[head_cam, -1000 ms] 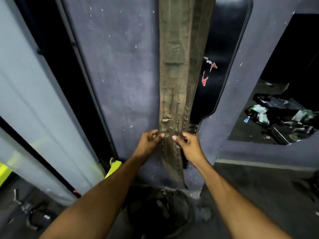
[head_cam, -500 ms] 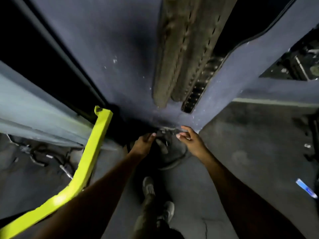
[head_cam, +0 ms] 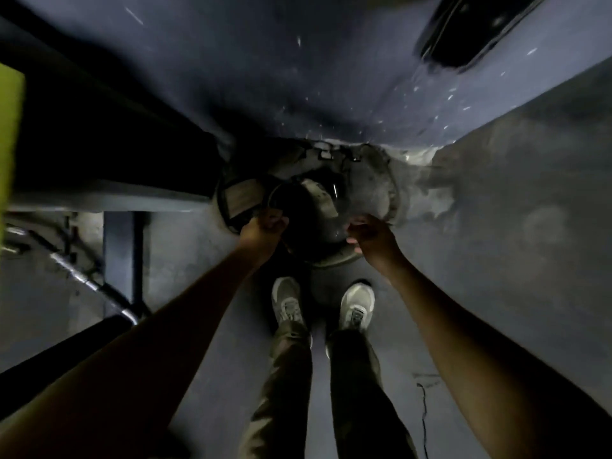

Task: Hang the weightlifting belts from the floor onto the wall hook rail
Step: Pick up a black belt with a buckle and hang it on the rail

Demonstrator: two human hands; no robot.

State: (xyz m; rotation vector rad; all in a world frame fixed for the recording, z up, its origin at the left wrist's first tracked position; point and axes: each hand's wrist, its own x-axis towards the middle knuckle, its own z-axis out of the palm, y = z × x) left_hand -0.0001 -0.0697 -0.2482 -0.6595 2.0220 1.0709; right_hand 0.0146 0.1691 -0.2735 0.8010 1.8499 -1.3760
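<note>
A heap of coiled weightlifting belts [head_cam: 314, 200] lies on the floor against the foot of the blue-grey wall. One dark belt with a pale inner face [head_cam: 240, 200] curls at the heap's left side. My left hand [head_cam: 263, 228] is closed on the edge of that dark belt. My right hand [head_cam: 371, 235] is at the rim of a grey, worn belt [head_cam: 374, 190] on the right, fingers curled; whether it grips is unclear in the dim, blurred picture. The lower end of a hung black belt [head_cam: 470, 38] shows at the top right.
My two feet in pale shoes [head_cam: 323, 304] stand just before the heap. A dark equipment frame [head_cam: 119, 260] and a metal bar [head_cam: 86, 279] lie at the left, with a yellow-green part [head_cam: 10, 144] at the left edge. A thin cable [head_cam: 424, 422] lies on the floor.
The view has swung down from the hung belts on the wall to the floor. Both hands have dropped from the hanging belt to the heap of belts at the wall's foot.
</note>
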